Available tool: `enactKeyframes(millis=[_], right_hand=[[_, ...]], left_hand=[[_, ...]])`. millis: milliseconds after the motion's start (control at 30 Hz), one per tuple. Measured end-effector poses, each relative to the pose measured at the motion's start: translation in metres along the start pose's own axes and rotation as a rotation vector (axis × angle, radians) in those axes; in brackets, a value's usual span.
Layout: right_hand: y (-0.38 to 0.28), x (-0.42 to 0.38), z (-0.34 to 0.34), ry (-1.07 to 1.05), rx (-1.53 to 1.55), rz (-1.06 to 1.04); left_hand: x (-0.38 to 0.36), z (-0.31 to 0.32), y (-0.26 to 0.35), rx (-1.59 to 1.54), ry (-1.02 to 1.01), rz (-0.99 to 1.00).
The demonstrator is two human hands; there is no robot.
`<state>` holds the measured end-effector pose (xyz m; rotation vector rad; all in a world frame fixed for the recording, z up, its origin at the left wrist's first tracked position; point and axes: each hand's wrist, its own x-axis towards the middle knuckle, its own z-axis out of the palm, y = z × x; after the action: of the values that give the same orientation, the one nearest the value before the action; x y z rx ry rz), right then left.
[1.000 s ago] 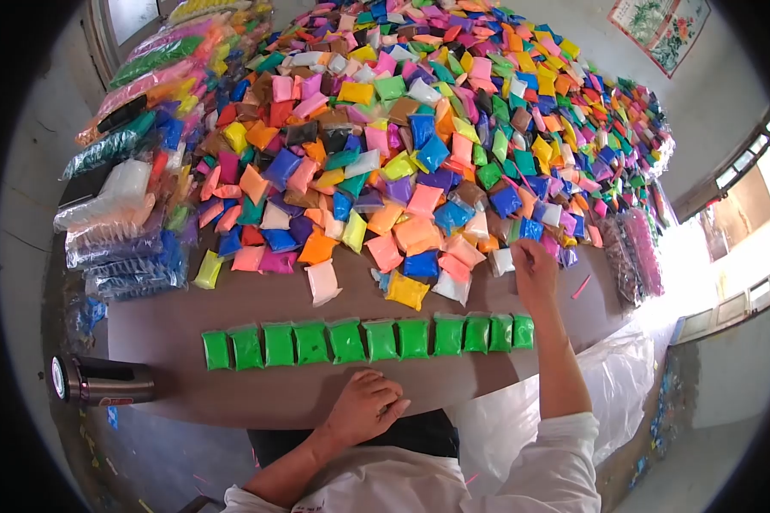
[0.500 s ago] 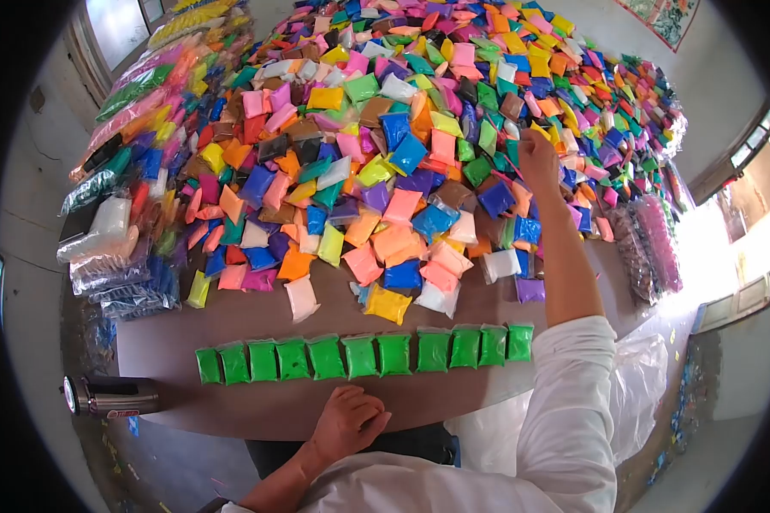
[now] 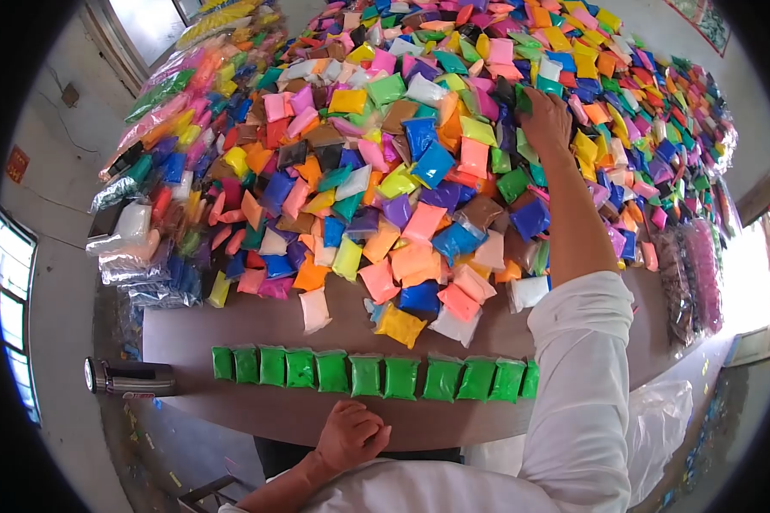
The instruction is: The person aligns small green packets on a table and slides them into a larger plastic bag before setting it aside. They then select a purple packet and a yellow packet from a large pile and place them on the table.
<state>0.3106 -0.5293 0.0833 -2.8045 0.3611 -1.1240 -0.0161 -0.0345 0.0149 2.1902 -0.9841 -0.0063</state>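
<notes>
My right hand (image 3: 546, 120) reaches into the big pile of coloured packets (image 3: 419, 137), its fingers closed on a dark green packet (image 3: 523, 99). Near the table's front edge rests my left hand (image 3: 352, 434), its fingers curled; what they hold, if anything, does not show. Just beyond it, a row of several bright green packets (image 3: 400, 377) lies across the table, and my right sleeve covers part of its right end.
A steel flask (image 3: 133, 377) lies on its side at the table's (image 3: 257, 321) left. Bundles of bagged packets (image 3: 158, 231) are stacked at the left, and pink and brown bundles (image 3: 701, 274) stand at the right. Clear plastic (image 3: 661, 427) hangs beside my right arm.
My right hand has moved further up the pile and now has a dark green packet at its fingers. The view has shifted slightly. My left hand stays curled near the edge.
</notes>
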Motion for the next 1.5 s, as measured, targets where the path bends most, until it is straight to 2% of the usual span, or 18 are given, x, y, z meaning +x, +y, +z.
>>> enactKeyframes(millis=[67,167,233,300,367,433,467,533,600,700,800,933,967,1067,1167,1267,1367,1500], right_hand=[[0.007,0.007,0.000,-0.045,0.020,0.092],[0.019,-0.002,-0.016,-0.088,0.467,0.112],[-0.009,-0.035,-0.058,-0.146,1.223,0.327],[-0.029,-0.076,-0.102,-0.374,1.448,0.476],[-0.047,-0.122,-0.136,-0.589,1.599,0.488],[-0.073,-0.171,-0.165,-0.711,1.513,0.502],[-0.078,-0.194,-0.174,-0.840,1.531,0.394],[-0.116,-0.239,-0.209,-0.997,1.517,0.548],[-0.145,-0.279,-0.226,-1.103,1.362,0.563],[-0.173,-0.335,-0.228,-1.124,1.228,0.445],[-0.212,-0.359,-0.236,-1.150,1.168,0.595],[-0.246,-0.396,-0.225,-0.948,1.321,0.805],[-0.256,-0.391,-0.231,-0.843,1.411,0.888],[-0.266,-0.399,-0.236,-0.760,1.615,1.029],[-0.259,-0.420,-0.234,-0.789,1.488,0.885],[-0.255,-0.418,-0.233,-0.775,1.526,0.884],[-0.255,-0.420,-0.225,-0.702,1.500,0.750],[-0.260,-0.416,-0.228,-0.608,1.363,0.760]], left_hand=[[0.000,0.001,0.001,0.002,0.005,0.002],[0.002,0.000,0.000,-0.006,0.007,0.006],[-0.001,0.001,-0.001,-0.016,-0.004,-0.008],[0.001,-0.004,-0.001,-0.051,-0.044,-0.016],[0.004,-0.008,0.000,-0.085,-0.054,0.009],[0.006,-0.009,-0.003,-0.124,-0.038,0.068],[0.006,-0.009,-0.005,-0.142,-0.054,0.067],[0.002,-0.011,-0.007,-0.196,-0.079,0.063],[0.002,-0.013,-0.010,-0.252,-0.083,0.077],[-0.003,-0.013,-0.014,-0.307,-0.092,0.092],[-0.006,-0.016,-0.020,-0.319,-0.117,0.116],[-0.016,-0.009,-0.026,-0.495,0.086,0.072],[-0.016,-0.018,-0.026,-0.525,-0.003,0.038],[-0.017,-0.020,-0.026,-0.542,-0.010,-0.003],[-0.016,-0.013,-0.030,-0.465,-0.031,0.090],[-0.016,-0.010,-0.031,-0.430,-0.029,0.128],[-0.016,-0.009,-0.030,-0.461,-0.005,0.066],[-0.016,-0.007,-0.031,-0.416,-0.034,0.059]])
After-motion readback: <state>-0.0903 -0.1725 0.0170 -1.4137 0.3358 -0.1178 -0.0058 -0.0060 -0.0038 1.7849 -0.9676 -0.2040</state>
